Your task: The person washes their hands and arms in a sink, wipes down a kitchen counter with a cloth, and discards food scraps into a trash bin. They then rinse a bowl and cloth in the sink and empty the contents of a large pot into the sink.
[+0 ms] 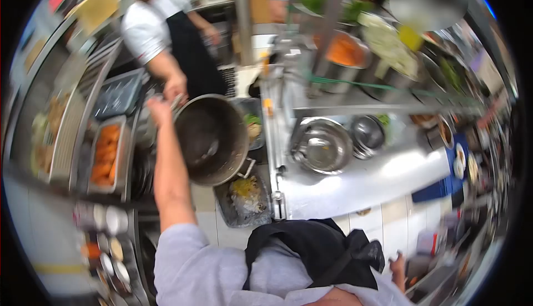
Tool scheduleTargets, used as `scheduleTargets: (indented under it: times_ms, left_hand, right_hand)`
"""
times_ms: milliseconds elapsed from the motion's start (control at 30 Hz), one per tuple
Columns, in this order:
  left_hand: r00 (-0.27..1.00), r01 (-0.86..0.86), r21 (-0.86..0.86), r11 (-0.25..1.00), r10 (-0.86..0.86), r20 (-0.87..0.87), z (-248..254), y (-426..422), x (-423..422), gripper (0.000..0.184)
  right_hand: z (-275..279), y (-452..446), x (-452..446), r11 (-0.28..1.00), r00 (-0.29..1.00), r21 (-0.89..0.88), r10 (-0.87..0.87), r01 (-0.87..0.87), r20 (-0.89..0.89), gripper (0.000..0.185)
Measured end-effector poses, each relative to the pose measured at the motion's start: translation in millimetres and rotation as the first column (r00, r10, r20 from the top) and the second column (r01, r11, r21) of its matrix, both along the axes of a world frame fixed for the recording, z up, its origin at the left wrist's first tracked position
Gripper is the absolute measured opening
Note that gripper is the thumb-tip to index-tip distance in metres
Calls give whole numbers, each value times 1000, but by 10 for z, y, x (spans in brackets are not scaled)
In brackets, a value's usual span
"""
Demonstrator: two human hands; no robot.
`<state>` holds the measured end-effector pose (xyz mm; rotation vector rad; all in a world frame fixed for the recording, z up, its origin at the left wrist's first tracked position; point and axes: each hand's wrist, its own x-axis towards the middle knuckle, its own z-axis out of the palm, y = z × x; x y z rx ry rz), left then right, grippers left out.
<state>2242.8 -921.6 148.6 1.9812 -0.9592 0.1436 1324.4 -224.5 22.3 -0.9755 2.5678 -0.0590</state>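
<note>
A large, deep metal pot [211,139] hangs tilted in front of me, its dark inside showing and looking bare apart from a few marks. My left hand [161,111] reaches far forward and is closed at the pot's far-left handle, though blur hides the exact grip. A co-worker's hand [175,86] is at the same handle, right beside mine. The pot's other handle [248,167] sticks out free at the lower right. My right hand [397,262] hangs low by my side, small in view, its fingers slightly apart with nothing visible in them.
Below the pot stands a lined bin [226,209] with food scraps. Metal bowls [322,146] rest on the steel counter [361,186] at right, under a shelf with vegetable containers. A tray of orange food [106,153] stands left. The co-worker [183,45] stands ahead.
</note>
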Motion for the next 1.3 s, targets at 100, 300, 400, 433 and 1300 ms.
scheduleTargets:
  times_ms: [100,300,400,433,1300]
  left_hand:
    - [876,277,-307,911,-370,-308,-75,-74,-49,37]
    - [705,497,-215,841,-536,-465,64,-411,695,28]
    - [965,245,-143,959,-255,-58,632,-221,541,56]
    - [971,237,-137,962,-238,8,890,-93,495,54]
    - [633,753,-223,619,-774,-8,2073,3179,-4830,23]
  right_hand:
    - [-144,22,-165,995,997,89,-40,45,-59,77]
    - [230,-605,-53,993,995,60,-103,102,14,71]
    - [328,-853,94,995,993,7,-103,102,53,68]
    - [412,-923,179,992,990,8,-126,126,67,68]
    - [-683,155,-1799,924,797,-71,-282,375,534,64]
